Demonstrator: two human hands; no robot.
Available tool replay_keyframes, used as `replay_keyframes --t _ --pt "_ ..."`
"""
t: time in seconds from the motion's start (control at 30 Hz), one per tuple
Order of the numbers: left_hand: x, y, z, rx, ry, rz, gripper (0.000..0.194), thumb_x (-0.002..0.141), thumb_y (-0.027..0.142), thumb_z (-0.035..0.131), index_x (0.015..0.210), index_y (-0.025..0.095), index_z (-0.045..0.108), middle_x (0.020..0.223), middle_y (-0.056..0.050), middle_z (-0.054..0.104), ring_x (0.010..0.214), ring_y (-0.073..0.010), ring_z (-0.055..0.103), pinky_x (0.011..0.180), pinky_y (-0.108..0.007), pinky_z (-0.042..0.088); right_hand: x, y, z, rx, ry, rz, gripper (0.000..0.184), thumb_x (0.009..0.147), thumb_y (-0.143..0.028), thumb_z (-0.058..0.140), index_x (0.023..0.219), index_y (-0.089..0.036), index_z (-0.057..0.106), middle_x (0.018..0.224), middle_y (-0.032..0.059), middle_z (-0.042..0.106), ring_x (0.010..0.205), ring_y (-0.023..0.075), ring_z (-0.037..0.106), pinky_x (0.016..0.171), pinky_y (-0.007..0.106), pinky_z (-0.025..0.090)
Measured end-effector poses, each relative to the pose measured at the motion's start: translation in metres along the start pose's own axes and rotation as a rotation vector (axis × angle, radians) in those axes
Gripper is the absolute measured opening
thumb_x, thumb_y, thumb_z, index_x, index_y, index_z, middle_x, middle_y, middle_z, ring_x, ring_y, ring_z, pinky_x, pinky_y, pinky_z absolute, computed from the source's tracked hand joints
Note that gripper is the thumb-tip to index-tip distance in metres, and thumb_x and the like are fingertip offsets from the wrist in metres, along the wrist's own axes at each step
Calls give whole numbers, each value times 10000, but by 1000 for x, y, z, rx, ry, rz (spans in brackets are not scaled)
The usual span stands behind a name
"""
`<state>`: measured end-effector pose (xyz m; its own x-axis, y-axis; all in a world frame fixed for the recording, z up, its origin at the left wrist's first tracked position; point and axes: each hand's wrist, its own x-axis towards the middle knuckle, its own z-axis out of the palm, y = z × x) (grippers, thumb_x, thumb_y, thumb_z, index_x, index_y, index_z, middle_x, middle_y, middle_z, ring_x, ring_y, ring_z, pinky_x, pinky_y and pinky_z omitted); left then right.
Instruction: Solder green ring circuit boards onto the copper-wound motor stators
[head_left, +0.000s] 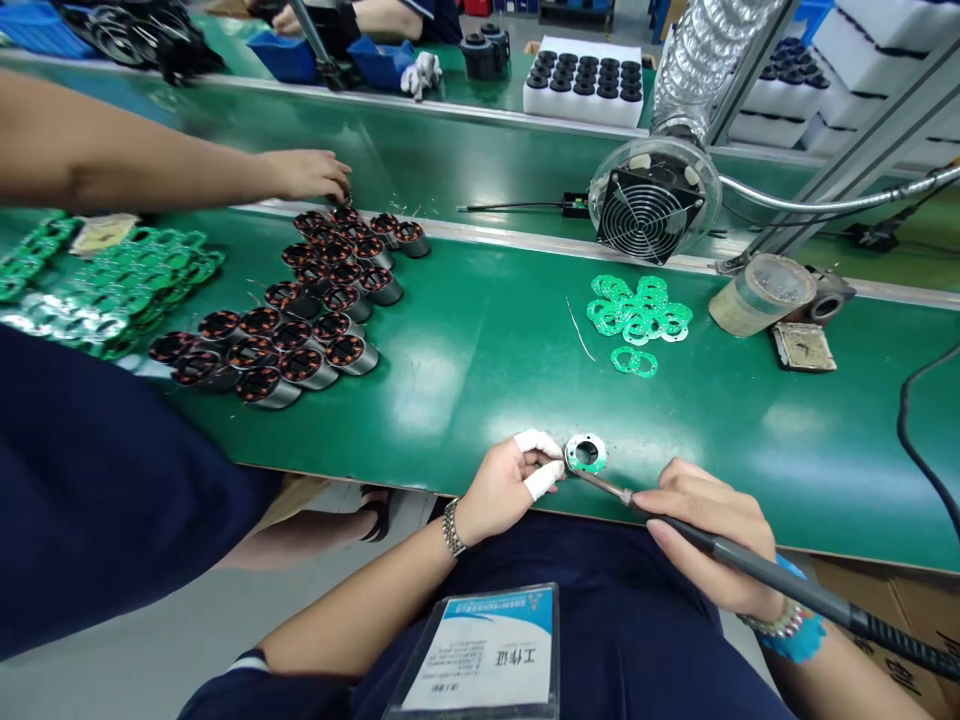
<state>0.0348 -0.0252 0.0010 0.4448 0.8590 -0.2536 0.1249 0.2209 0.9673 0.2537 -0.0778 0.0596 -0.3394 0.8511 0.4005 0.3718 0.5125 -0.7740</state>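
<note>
My right hand (716, 530) is closed around a soldering iron (705, 540), whose tip meets the near left edge of a ring-shaped circuit board (586, 453). This green and white board lies near the table's front edge, apparently on top of a round part that it mostly hides. My left hand (517, 475), with white covers on thumb and a finger, is closed at the board's left side and grips its edge. Whether a thin wire is also between the fingertips cannot be made out. Beyond the hands lie two loose ring boards (634, 362) and a pile of similar boards (637, 307).
Several copper-wound motor stators (300, 340) stand to the left, where a co-worker's hand (311, 175) reaches over them. Green board panels (142, 280) lie further left. A fume fan (649, 205), a round container (761, 293) and a sponge tray (804, 347) are at the right.
</note>
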Motion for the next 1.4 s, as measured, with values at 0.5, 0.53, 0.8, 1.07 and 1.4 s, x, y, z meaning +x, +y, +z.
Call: replay_keyframes --t 0.5,0.53,0.8,1.07,1.4 --pt "162 62 -63 805 174 322 698 660 286 687 1293 169 419 1111 -101 592 971 -241 597 887 -373 464 17 143 -131 -906 687 308 321 830 -353 592 1116 -213 626 927 109 672 846 266 644 768 358 489" --pt "190 71 -77 836 265 292 722 645 294 704 1294 161 417 1097 -101 601 966 -245 601 888 -370 461 16 148 -132 -884 662 383 337 859 -374 547 1160 -229 589 871 80 676 779 248 653 738 361 501" --pt "343 90 -165 845 685 51 722 671 249 702 1304 123 379 1198 -152 567 1142 -278 528 981 -364 389 24 132 -75 -689 307 165 197 868 -295 556 1044 -206 557 927 42 697 756 176 684 691 266 556" --pt "262 91 -187 1045 663 143 722 703 350 668 1319 103 383 1306 -179 472 1215 -301 451 1031 -379 352 49 142 -30 -543 -32 142 280 881 -219 502 1156 -191 459 1274 136 515 1148 249 532 931 415 496" --pt "118 70 -216 1508 665 -177 519 716 424 606 1125 107 564 1146 -179 578 1100 -325 494 941 -441 375 29 134 -49 -855 -129 120 329 889 -215 401 1196 -111 460 1062 185 566 901 290 601 761 414 523"
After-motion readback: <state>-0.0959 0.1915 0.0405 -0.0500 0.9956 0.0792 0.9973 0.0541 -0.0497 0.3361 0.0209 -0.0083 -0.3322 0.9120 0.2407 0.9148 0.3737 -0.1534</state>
